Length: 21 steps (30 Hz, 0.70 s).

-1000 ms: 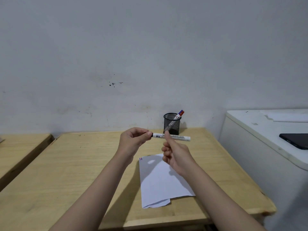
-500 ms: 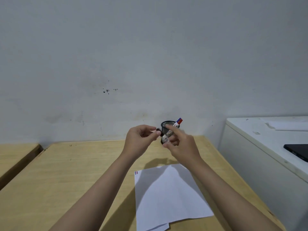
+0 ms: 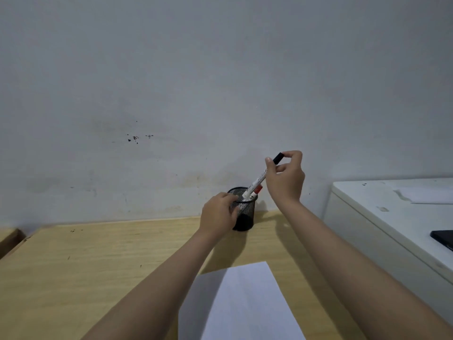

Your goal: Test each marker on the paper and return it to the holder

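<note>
Black wire-mesh holder point(image 3: 244, 214), smooth plastic marker point(image 3: 257, 182), matt paper point(image 3: 247, 305), pale wooden table point(image 3: 98, 266).

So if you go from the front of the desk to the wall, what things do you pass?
Sheet of paper → left hand holding the mesh holder → black-capped marker going into it, held by the right hand → wall.

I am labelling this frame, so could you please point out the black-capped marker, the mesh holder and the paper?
black-capped marker point(image 3: 259, 179), head view, white barrel.
mesh holder point(image 3: 245, 218), head view, front wall.
paper point(image 3: 247, 303), head view, bare middle.
</note>
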Each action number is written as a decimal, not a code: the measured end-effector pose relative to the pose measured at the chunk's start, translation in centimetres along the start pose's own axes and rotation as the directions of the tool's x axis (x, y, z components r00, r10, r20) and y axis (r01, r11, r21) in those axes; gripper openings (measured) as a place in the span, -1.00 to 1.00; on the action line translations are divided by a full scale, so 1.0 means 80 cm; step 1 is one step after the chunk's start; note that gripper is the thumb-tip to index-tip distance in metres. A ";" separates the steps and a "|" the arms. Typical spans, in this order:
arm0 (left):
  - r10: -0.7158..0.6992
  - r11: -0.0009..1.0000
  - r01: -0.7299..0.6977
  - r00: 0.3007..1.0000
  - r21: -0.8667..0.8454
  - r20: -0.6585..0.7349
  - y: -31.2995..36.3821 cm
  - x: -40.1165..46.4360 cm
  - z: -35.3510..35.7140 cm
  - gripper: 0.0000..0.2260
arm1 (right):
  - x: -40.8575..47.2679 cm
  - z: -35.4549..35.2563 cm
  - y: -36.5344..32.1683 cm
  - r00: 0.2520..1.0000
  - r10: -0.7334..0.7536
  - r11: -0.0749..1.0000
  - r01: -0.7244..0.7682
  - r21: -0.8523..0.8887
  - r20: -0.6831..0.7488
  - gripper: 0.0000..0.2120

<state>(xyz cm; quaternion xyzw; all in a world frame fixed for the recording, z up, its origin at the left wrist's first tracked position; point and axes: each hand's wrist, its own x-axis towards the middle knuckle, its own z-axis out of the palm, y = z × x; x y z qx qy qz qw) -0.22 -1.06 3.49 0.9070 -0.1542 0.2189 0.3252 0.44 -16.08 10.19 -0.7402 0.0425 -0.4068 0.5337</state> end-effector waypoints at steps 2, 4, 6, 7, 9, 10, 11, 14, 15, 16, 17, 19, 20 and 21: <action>0.011 0.999 -0.012 1.000 0.048 0.022 -0.001 0.002 0.007 -0.74 | -0.002 0.012 0.011 1.000 -0.017 0.999 0.017 -0.030 0.023 -0.71; 0.021 0.996 -0.022 1.000 0.086 0.021 -0.007 0.003 0.016 -0.71 | -0.006 0.025 0.026 0.996 -0.024 0.997 0.030 -0.070 0.085 -0.74; 0.037 0.993 -0.037 0.999 0.114 0.000 -0.015 0.005 0.024 -0.73 | -0.010 0.036 0.041 0.991 -0.007 0.993 0.022 -0.112 0.135 -0.76; 0.035 0.992 -0.034 0.999 0.124 -0.004 -0.017 0.005 0.025 -0.75 | -0.012 0.040 0.048 0.988 0.009 0.991 0.012 -0.133 0.153 -0.76; 0.044 0.991 -0.042 0.999 0.125 -0.015 -0.021 0.008 0.028 -0.78 | -0.015 0.047 0.062 0.984 0.042 0.986 -0.012 -0.167 0.173 -0.79; 0.049 0.992 -0.046 0.999 0.121 -0.021 -0.022 0.010 0.029 -0.79 | -0.016 0.050 0.068 0.982 0.059 0.983 -0.027 -0.181 0.177 -0.80; 0.044 0.993 -0.041 0.999 0.114 -0.025 -0.022 0.011 0.029 -0.79 | -0.017 0.051 0.071 0.980 0.079 0.979 -0.042 -0.198 0.182 -0.82; 0.067 0.993 -0.062 0.997 0.101 -0.049 -0.026 0.012 0.035 -0.78 | -0.019 0.054 0.084 0.977 0.095 0.970 -0.049 -0.238 0.189 -0.86; 0.061 0.993 -0.055 0.997 0.109 -0.049 -0.026 0.012 0.036 -0.77 | -0.019 0.053 0.084 0.975 0.107 0.966 -0.056 -0.253 0.195 -0.87; 0.061 0.992 -0.054 0.996 0.112 -0.061 -0.028 0.013 0.039 -0.77 | -0.017 0.054 0.090 0.975 0.108 0.964 -0.055 -0.260 0.196 -0.87; 0.050 0.993 -0.044 0.998 0.105 -0.049 -0.028 0.012 0.039 -0.76 | -0.019 0.051 0.088 0.970 0.125 0.961 -0.066 -0.267 0.210 -0.85; 0.033 0.996 -0.030 0.999 0.085 -0.034 -0.024 0.011 0.035 -0.75 | -0.020 0.048 0.088 0.964 0.135 0.958 -0.068 -0.277 0.228 -0.78; 0.036 0.996 -0.033 0.999 0.085 -0.033 -0.025 0.011 0.036 -0.75 | -0.020 0.046 0.089 0.966 0.120 0.960 -0.054 -0.274 0.229 -0.74; 0.014 0.995 -0.013 1.000 0.094 -0.009 -0.022 0.011 0.034 -0.75 | -0.022 0.041 0.081 0.969 0.122 0.959 -0.059 -0.276 0.216 -0.70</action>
